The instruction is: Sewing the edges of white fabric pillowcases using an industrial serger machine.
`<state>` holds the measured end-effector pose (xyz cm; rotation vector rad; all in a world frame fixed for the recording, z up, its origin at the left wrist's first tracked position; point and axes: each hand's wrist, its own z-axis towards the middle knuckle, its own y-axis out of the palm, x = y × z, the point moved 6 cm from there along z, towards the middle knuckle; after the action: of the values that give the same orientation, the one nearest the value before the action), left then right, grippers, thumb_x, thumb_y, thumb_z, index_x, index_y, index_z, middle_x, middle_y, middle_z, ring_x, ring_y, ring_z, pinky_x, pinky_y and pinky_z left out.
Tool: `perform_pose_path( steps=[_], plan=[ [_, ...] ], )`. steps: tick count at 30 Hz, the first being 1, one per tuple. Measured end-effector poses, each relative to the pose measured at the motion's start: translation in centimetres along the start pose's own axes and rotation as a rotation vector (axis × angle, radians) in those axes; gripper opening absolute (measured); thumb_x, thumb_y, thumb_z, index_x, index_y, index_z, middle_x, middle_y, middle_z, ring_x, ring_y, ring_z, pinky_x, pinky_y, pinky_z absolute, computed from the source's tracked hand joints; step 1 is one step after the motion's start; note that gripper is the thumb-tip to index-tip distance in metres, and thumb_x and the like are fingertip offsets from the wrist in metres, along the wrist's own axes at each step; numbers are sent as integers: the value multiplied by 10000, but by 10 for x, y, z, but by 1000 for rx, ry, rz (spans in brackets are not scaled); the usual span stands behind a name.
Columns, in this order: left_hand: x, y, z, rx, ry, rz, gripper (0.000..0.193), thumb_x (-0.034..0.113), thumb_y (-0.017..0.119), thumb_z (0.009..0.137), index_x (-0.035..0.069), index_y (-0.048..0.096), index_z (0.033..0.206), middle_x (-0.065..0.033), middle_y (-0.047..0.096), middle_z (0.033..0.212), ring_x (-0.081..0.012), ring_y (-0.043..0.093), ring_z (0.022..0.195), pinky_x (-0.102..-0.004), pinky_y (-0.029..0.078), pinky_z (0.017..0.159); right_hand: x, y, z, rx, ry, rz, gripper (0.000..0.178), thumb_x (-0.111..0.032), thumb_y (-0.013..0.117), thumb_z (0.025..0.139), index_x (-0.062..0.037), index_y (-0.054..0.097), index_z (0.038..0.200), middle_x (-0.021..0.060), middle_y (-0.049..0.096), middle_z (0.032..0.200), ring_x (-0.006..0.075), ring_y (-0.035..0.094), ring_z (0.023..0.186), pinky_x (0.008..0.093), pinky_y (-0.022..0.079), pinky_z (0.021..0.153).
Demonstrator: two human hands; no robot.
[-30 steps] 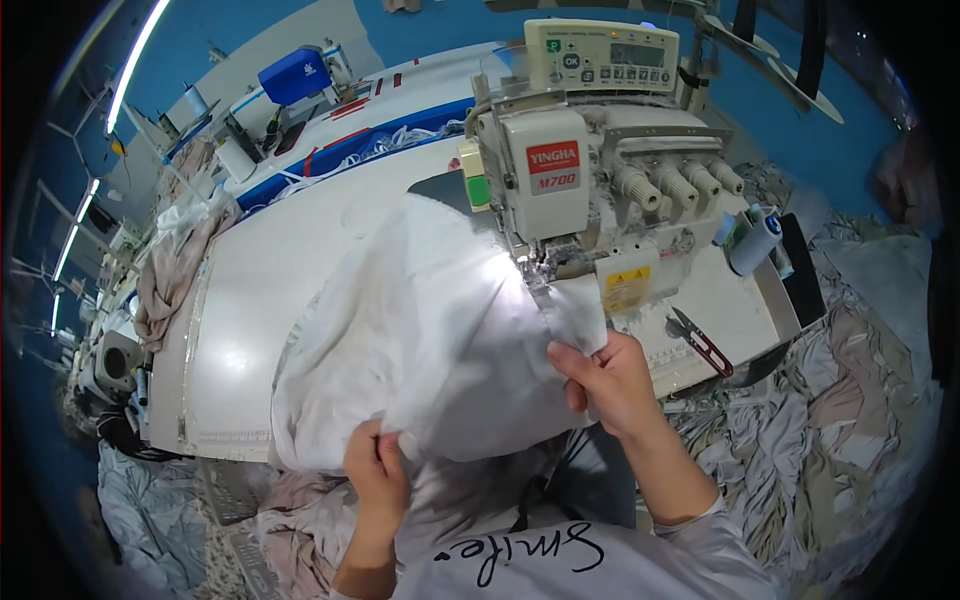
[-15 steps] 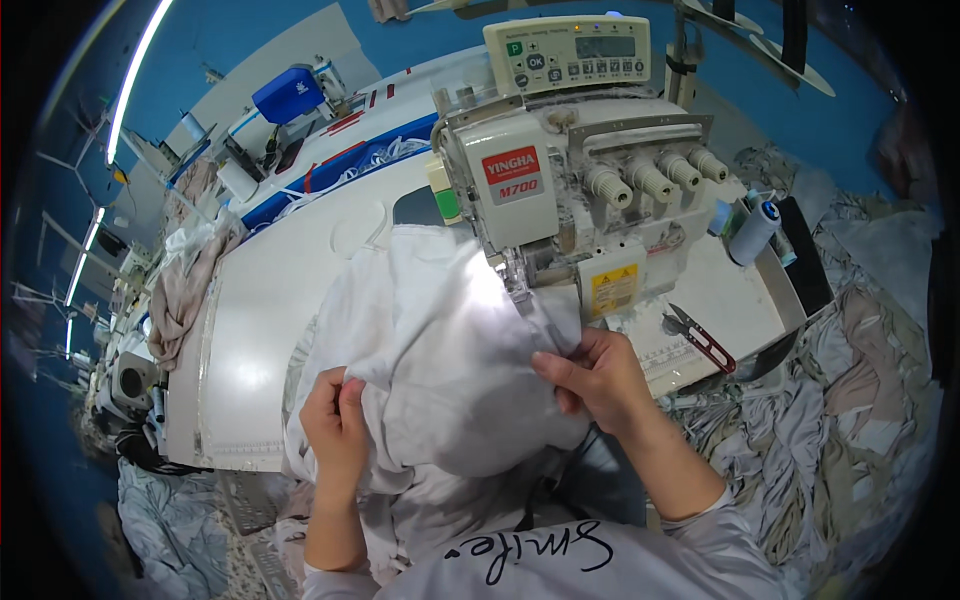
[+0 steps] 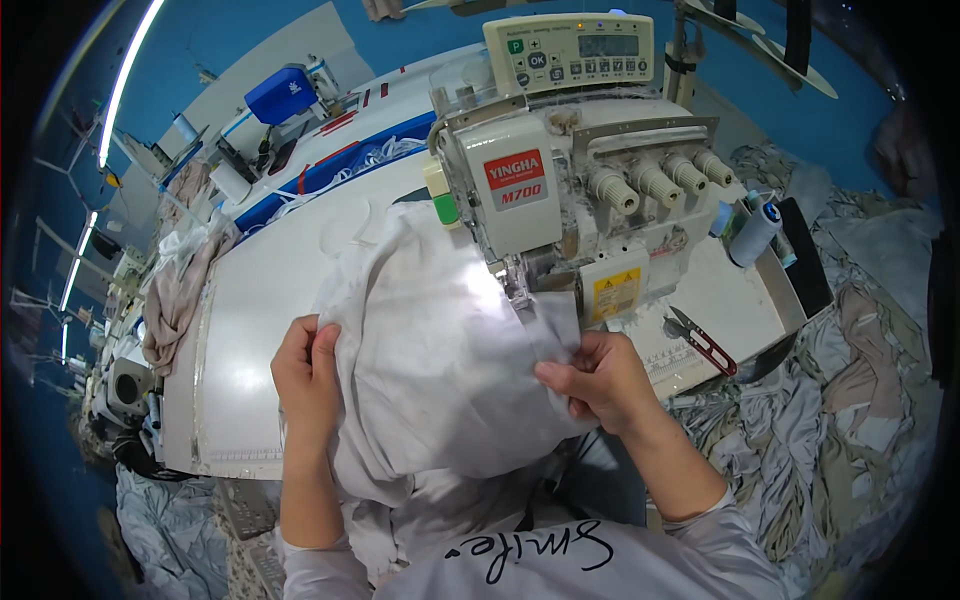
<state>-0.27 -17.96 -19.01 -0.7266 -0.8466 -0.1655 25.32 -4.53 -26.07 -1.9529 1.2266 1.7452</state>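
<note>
A piece of white fabric [image 3: 440, 350] spreads over the table edge, its upper right part lying under the presser foot of an overlock sewing machine [image 3: 515, 240]. The machine's lamp lights the cloth brightly beside the needle. My left hand [image 3: 308, 375] pinches the fabric's left edge between thumb and fingers. On the other side, my right hand [image 3: 597, 378] grips the right edge just below the presser foot, thumb on top. Between the hands the cloth hangs loosely in folds toward my lap.
Thread snips [image 3: 702, 340] with a dark red handle lie right of the machine, near a blue thread cone [image 3: 755, 235]. Heaps of cloth [image 3: 790, 440] cover the area at right. A control panel [image 3: 570, 55] tops the machine. A second, blue-headed sewing machine [image 3: 282, 95] stands at far left.
My left hand has moved left and a little up, drawing the fabric's left side flatter. The right hand stays nearly in place, still holding the edge.
</note>
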Motion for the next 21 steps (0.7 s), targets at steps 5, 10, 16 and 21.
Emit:
perform_pose_path(
  steps=[5,10,16,21],
  plan=[
    [6,-1,22,13,30,18,139,106,554,910,-19,587,858,19,487,644,-54,397,613,-200,333,559,-1,0,1,-28,-9,-34,211,-179,726,798,9,631,787,4,578,608,43,464,443,196,366,398],
    [12,-1,54,46,143,89,153,133,566,907,-10,582,854,-1,473,637,-67,397,620,-214,342,571,1,0,3,1,-14,-10,212,-177,748,755,5,652,806,-10,565,584,29,434,393,176,335,359],
    [11,0,101,54,203,173,190,190,572,907,5,587,866,-44,521,653,-98,439,619,-235,376,594,-2,2,2,-28,-31,12,193,-182,745,757,-13,662,800,-14,556,567,32,430,377,173,326,352],
    [11,3,141,67,279,203,206,217,579,900,13,603,884,-69,570,685,-123,477,618,-254,396,602,0,-1,2,-3,0,-42,216,-207,750,752,-17,670,814,-17,557,571,29,433,380,170,331,346]
  ],
)
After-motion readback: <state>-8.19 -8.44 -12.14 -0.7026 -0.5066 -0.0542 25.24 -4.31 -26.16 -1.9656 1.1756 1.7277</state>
